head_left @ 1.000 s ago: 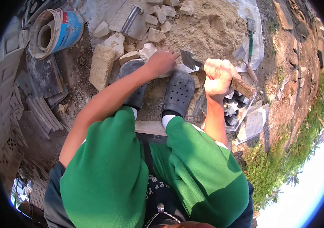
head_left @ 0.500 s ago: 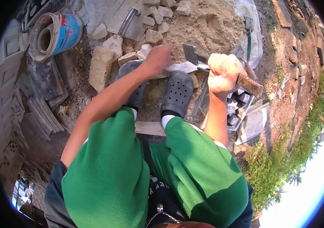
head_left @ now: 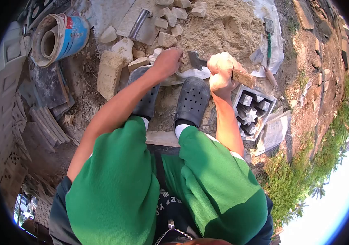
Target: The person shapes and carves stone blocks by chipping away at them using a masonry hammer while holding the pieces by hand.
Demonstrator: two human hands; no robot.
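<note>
My right hand (head_left: 222,73) is wrapped round the wooden handle of a short tool with a flat, dark metal blade (head_left: 195,60). The handle's end (head_left: 244,77) sticks out to the right of my fist, and the blade points left. Across a small gap from the blade, my left hand (head_left: 167,63) is closed, its fingers curled; whatever they hold is hidden. Below the hands are my grey clogs (head_left: 191,100). Pale stone chunks (head_left: 138,63) lie beside and beyond my left hand.
A sand heap (head_left: 223,28) rises ahead on a pale sheet. At left stands a blue bucket (head_left: 74,36); a large block (head_left: 108,75) lies nearer. A metal cylinder (head_left: 138,25) rests on a slab. To the right are a compartmented metal mould (head_left: 250,112) and a green-handled trowel (head_left: 269,45).
My right hand and the bladed tool have moved left, closer to my left hand, uncovering more of the metal mould. My left hand has shifted slightly left and is less blurred.
</note>
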